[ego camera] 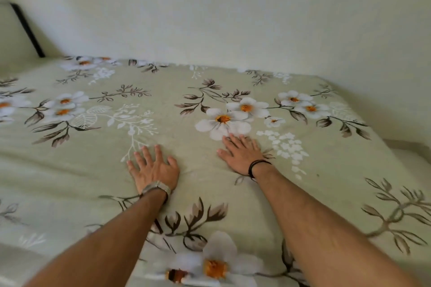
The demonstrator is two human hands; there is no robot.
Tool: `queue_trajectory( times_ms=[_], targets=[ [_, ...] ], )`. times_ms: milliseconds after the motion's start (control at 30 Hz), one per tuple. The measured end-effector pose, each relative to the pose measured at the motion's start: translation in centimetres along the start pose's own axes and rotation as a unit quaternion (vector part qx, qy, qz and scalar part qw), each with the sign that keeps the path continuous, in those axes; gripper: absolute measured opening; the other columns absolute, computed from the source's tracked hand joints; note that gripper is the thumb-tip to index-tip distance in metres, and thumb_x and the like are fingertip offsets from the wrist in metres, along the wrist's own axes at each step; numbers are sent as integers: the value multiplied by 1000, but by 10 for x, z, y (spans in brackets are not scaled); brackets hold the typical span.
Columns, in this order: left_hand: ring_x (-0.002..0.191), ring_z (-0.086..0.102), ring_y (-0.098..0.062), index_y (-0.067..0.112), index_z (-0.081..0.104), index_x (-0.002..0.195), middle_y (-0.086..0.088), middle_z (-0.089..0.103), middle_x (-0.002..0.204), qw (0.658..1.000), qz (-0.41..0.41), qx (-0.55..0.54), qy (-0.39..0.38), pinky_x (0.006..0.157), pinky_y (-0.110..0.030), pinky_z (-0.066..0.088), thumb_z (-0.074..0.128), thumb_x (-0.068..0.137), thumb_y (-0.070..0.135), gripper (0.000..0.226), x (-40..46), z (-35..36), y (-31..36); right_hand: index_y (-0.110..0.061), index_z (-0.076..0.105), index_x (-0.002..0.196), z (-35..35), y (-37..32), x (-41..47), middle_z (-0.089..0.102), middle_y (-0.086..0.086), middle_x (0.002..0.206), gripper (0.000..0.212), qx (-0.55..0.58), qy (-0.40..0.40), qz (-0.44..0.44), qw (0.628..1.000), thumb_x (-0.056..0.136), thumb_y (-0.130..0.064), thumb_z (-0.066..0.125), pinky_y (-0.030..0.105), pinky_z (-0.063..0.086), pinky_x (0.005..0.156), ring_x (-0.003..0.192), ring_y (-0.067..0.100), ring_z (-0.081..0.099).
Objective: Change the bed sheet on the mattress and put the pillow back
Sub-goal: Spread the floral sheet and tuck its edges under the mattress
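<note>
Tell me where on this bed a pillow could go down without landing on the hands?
The sheet lies bare along the wall, beyond both hands, and out toward the left. Only the middle is taken, where the left hand and right hand press flat.

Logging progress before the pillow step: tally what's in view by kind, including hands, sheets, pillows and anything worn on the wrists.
Hands: 2, left hand and right hand, both flat on the sheet
Bed sheets: 1, green floral bed sheet spread over the mattress
Wrist items: 2, metal watch on the left, black cord bracelet on the right
Pillows: 0 in view
Total: 5
</note>
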State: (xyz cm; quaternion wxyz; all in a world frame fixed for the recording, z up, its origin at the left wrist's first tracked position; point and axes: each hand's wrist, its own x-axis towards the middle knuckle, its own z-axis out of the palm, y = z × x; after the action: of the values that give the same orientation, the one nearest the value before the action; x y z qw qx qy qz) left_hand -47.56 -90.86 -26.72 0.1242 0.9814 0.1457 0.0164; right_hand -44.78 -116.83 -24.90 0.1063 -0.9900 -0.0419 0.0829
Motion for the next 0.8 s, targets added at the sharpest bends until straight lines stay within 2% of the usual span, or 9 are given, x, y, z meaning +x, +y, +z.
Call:
queue_trajectory(
  times_ms=[233, 300, 367, 433, 500, 567, 633, 700, 800],
  targets=[
    [158, -1, -30, 34, 5, 162, -2, -3, 172, 993, 74, 47, -84, 123, -59, -4, 14, 96, 66, 73, -76, -23, -33, -40, 0, 163, 16, 1, -157, -9, -13, 171, 75, -6, -10, -15, 1000, 98, -75, 14, 51, -5, 126, 158, 18, -8],
    [154, 16, -35, 31, 20, 160, -7, 12, 170, 988, 81, 88, -99, 121, -60, 12, 15, 96, 59, 70, -107, -32, -42, -39, 2, 163, 24, 7, -199, -3, -9, 172, 73, -12, 54, -31, 998, 100, -71, 18, 50, 3, 127, 159, 21, 1],
    [135, 44, -40, 23, 47, 143, -14, 42, 153, 980, 117, 132, -88, 110, -59, 35, 15, 89, 52, 69, -122, -52, -40, -39, 3, 163, 30, 11, -229, 3, -6, 172, 72, -4, 128, -35, 991, 101, -70, 22, 51, 12, 126, 158, 23, 9],
    [123, 53, -35, 24, 53, 134, -8, 52, 141, 969, 221, 90, -67, 103, -55, 43, 15, 87, 59, 69, -135, -56, -27, -46, 3, 161, 46, 18, -253, 4, -9, 172, 72, -44, 162, -65, 984, 98, -78, 18, 56, 11, 125, 158, 22, 8],
    [142, 40, -29, 40, 36, 150, 5, 39, 155, 942, 324, 55, -70, 115, -59, 28, 18, 92, 68, 67, -160, -33, -20, -51, 5, 159, 63, 22, -265, 9, -14, 171, 70, -91, 176, -102, 975, 97, -80, 20, 58, 8, 124, 158, 19, 12],
    [147, 32, -27, 43, 29, 154, 5, 32, 161, 937, 343, 64, -8, 118, -60, 16, 26, 96, 68, 64, -191, -3, -22, -52, 19, 158, 77, 21, -273, 22, -16, 168, 61, -68, 215, -96, 969, 101, -72, 28, 56, 13, 124, 155, 15, 22],
    [132, 46, -26, 32, 44, 144, 0, 46, 147, 941, 328, 28, 77, 113, -54, 29, 41, 94, 58, 57, -215, 11, -34, -48, 48, 147, 86, 12, -281, 48, -15, 155, 48, 7, 272, -82, 959, 102, -61, 38, 51, 25, 120, 143, 12, 42],
    [117, 51, -24, 25, 49, 133, -1, 51, 135, 922, 364, -28, 130, 103, -47, 41, 52, 90, 47, 48, -234, 14, -44, -35, 73, 117, 77, 2, -290, 74, -8, 120, 34, 97, 334, -71, 935, 102, -49, 47, 44, 47, 101, 111, 13, 64],
    [91, 57, -17, 27, 54, 112, 3, 61, 106, 899, 427, -55, 76, 84, -38, 50, 53, 90, 39, 24, -251, 32, -54, -26, 73, 97, 52, -1, -298, 74, -4, 80, 27, 298, 410, 59, 860, 101, -42, 52, 31, 56, 63, 72, 11, 69]
  ],
)
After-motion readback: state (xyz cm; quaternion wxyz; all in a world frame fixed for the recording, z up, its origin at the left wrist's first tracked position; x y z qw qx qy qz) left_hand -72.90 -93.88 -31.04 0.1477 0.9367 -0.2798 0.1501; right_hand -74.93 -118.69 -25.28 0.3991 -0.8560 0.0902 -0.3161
